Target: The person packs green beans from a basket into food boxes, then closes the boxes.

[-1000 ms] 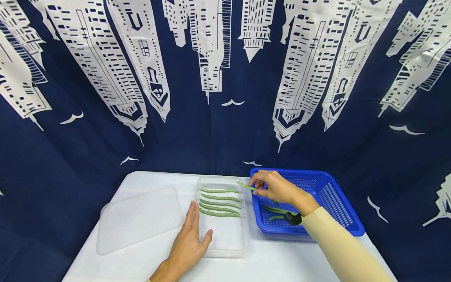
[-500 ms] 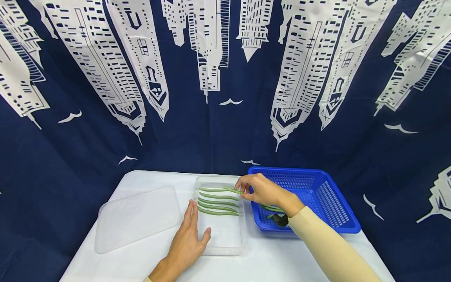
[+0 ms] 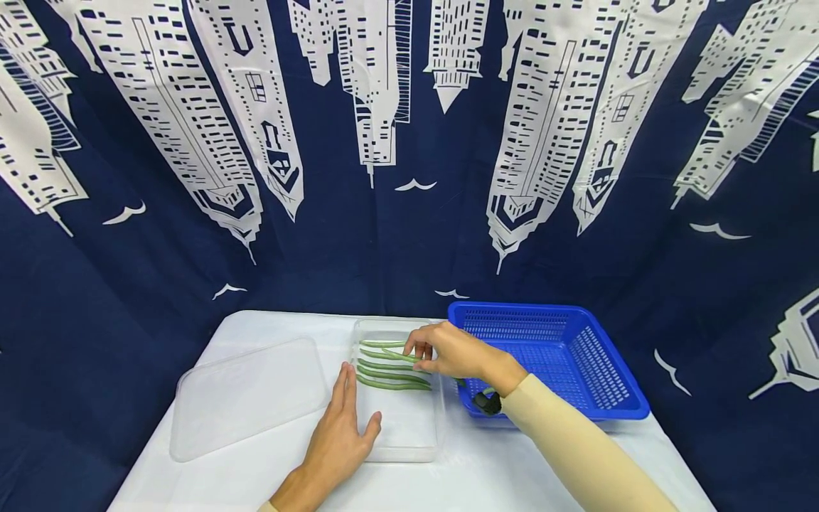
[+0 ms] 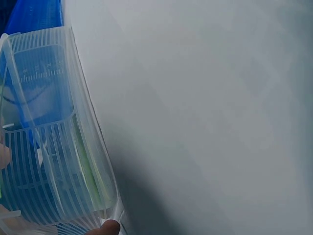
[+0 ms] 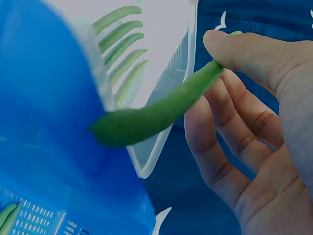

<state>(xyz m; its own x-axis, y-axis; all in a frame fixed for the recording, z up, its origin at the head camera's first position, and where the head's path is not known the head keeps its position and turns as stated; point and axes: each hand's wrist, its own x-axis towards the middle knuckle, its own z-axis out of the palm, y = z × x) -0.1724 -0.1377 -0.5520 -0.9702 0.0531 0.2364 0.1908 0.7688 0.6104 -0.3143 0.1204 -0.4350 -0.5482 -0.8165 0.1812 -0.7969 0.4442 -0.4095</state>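
White table [image 3: 493,476]: right hand [image 3: 453,350] pinches a slender green bean [image 5: 161,115] over a clear rectangular plastic box [image 3: 403,427], straight-fingered left hand [image 3: 341,431] alongside.

green bean [image 5: 161,115]: curved, pinched over clear container [image 3: 398,427] | five beans [image 5: 121,47]: side-by-side inside

green beans [image 3: 393,386], blue basket [image 3: 544,355], navy cloth [image 3: 384,245] with white skyscraper print

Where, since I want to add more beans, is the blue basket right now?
In the head view, the blue basket stands on the right side of the white table, just right of the clear container holding a row of green beans.
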